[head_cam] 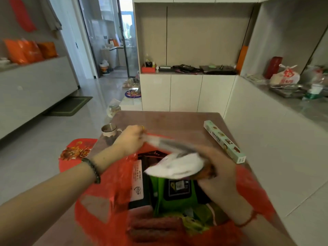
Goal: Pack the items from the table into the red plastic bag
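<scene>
**Red plastic bag, open on table, being loaded: head view**

**Container.** Red plastic bag [99, 197] stands on the brown table [168, 121], its mouth spread wide towards the camera.

**Contents of the bag:**
- black pack [140, 205] with a white label, upright against the bag's left wall
- green pack [177, 201] with a black label, in the middle of the bag
- reddish sausages [152, 226], lying at the near side of the bag
- yellow-green packet [197, 222], on the near right of the bag

**Item in hand.** White-and-grey packet [175, 166], blurred by motion, is held above the bag's mouth.
- Its long axis runs from the bag's far-left rim down to the near right, and its white face is turned up.
- Left hand [130, 141], fingers curled, grips the packet's far-left end at the bag's far rim. The blur hides whether it also pinches the rim.
- Right hand [220, 171] is wrapped round the packet's other end, over the bag's right side.

**Around the bag:**
- long pale-green box [224, 141] lies flat on the table to the far right of the bag, apart from it. Its long axis runs from far-left to near-right.
- metal mug [108, 130] stands upright beyond the bag's left corner, behind the left hand.
- red printed sheet [76, 151] lies left of the bag, beside the table's edge.

**In the way.** The two hands and the packet cover the far part of the bag's opening.
</scene>
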Motion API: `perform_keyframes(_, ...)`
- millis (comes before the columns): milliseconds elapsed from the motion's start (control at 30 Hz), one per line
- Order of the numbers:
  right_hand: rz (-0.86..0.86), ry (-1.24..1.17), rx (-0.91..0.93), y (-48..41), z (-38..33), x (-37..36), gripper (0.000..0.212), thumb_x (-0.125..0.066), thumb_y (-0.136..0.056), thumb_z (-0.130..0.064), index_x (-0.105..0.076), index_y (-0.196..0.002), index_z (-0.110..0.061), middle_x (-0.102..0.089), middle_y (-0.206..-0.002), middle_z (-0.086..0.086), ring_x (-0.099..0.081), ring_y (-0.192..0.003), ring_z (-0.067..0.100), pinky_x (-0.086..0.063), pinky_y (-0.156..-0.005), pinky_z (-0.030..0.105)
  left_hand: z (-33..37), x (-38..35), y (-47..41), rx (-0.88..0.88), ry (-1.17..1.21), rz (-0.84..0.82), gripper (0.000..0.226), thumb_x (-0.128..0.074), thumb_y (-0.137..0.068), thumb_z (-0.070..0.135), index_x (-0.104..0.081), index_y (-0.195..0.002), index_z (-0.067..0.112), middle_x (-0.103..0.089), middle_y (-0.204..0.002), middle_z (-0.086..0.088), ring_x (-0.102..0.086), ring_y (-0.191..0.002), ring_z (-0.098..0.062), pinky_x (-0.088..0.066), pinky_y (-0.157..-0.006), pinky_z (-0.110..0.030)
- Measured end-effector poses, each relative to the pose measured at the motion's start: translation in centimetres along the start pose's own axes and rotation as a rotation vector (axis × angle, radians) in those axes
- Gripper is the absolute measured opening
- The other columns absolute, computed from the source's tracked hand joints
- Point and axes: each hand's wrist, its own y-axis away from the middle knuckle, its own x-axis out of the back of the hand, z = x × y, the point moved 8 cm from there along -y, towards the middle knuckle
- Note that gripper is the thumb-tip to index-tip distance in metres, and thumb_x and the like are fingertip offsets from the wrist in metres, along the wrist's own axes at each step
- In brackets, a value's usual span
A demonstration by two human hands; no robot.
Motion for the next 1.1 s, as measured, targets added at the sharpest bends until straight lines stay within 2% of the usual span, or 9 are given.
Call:
perform_keyframes(200,-0.378,0.309,0.194,2.6,3.0,-7.6,0.054,-0.083,-0.049,-0.005,-0.07,-0.101,-0.016,-0.075,-0.095,0.0,-0.071,-0.085,0.016,-0.059,-0.07,0.028,-0.1,1.5,-0.9,0.031,0.227,0.002,0.023,-0.063,-0.085,0.017,-0.058,-0.062,0.016,-0.054,-0.04,0.015,-0.051,-0.044,0.005,-0.038,-0.052,-0.007)
perform_keyframes(333,-0.482,0.585,-0.06,1.6,7.8,-7.8,0.068,-0.088,-0.037,-0.01,-0.07,-0.101,-0.023,-0.074,-0.089,-0.008,-0.07,-0.072,0.012,-0.055,-0.054,0.023,0.8,1.8,-1.0,-0.017,0.269,0.004,0.02,-0.066,-0.083,0.018,-0.059,-0.065,0.021,-0.055,-0.059,0.015,-0.053,-0.051,0.015,-0.039,-0.054,-0.002)
perform_keyframes(467,-0.769,0.798,-0.179,2.3,9.6,-11.3,0.048,-0.054,-0.087,-0.012,-0.041,-0.133,-0.015,-0.052,-0.133,0.008,-0.052,-0.116,0.03,-0.044,-0.091,0.041,1.4,1.7,-1.0,-0.07,0.268,-0.007,0.02,-0.067,-0.082,0.017,-0.061,-0.065,0.024,-0.066,-0.069,0.002,-0.061,-0.065,0.002,-0.046,-0.066,-0.012)
perform_keyframes(600,-1.092,0.841,-0.257,3.9,10.4,-13.6,0.061,-0.053,-0.086,-0.004,-0.026,-0.14,-0.01,-0.032,-0.145,0.017,-0.034,-0.131,0.035,-0.028,-0.108,0.049,1.1,1.6,-0.8,-0.085,0.239,-0.02,0.021,-0.068,-0.081,0.02,-0.066,-0.071,0.002,-0.066,-0.064,0.006,-0.059,-0.065,-0.005,-0.044,-0.064,-0.012)
perform_keyframes(667,-1.229,0.579,-0.328,4.0,10.3,-12.9,0.077,-0.06,-0.081,-0.007,-0.019,-0.146,-0.014,-0.026,-0.15,0.012,-0.027,-0.137,0.031,-0.023,-0.114,0.047,1.3,1.6,-0.6,-0.109,0.258,-0.038,0.013,-0.068,-0.08,0.022,-0.066,-0.068,0.018,-0.062,-0.055,0.017,-0.058,-0.06,0.0,-0.044,-0.064,-0.012)
perform_keyframes(767,-1.001,0.031,-0.411,0.6,8.4,-9.4,0.054,-0.062,-0.085,-0.02,-0.044,-0.135,-0.023,-0.051,-0.134,-0.007,-0.049,-0.122,0.008,-0.042,-0.106,0.034,1.9,1.4,-0.3,-0.178,0.284,-0.096,0.016,-0.067,-0.079,0.026,-0.061,-0.068,0.036,-0.066,-0.066,-0.013,-0.059,-0.061,-0.017,-0.048,-0.065,-0.021)
perform_keyframes(833,-0.767,0.043,-0.363,-1.2,8.6,-6.1,0.043,-0.059,-0.088,-0.023,-0.048,-0.129,-0.03,-0.051,-0.127,-0.02,-0.048,-0.117,-0.002,-0.04,-0.104,0.023,2.3,1.1,0.1,-0.218,0.3,-0.149,0.012,-0.064,-0.075,0.038,-0.061,-0.064,0.039,-0.058,-0.058,-0.013,-0.051,-0.055,-0.016,-0.045,-0.059,-0.023)
perform_keyframes(967,-1.065,0.164,-0.295,0.8,11.0,-5.2,0.028,-0.06,-0.087,-0.023,-0.063,-0.114,-0.029,-0.061,-0.117,-0.017,-0.055,-0.108,-0.003,-0.043,-0.097,0.016,2.5,0.5,0.1,-0.225,0.325,-0.25,0.023,-0.061,-0.073,0.045,-0.07,-0.073,0.024,-0.06,-0.055,-0.003,-0.054,-0.051,-0.013,-0.049,-0.058,-0.029)
perform_keyframes(1100,-0.304,-0.153,-0.765,-4.4,19.7,0.8,0.02,-0.063,-0.085,-0.006,-0.068,-0.104,-0.012,-0.074,-0.082,-0.002,-0.069,-0.065,0.014,-0.06,-0.069,0.028,2.2,1.0,-1.1,-0.227,0.347,-0.233,0.039,-0.06,-0.071,0.052,-0.073,-0.08,0.016,-0.059,-0.05,0.009,-0.051,-0.045,-0.002,-0.042,-0.05,-0.017)
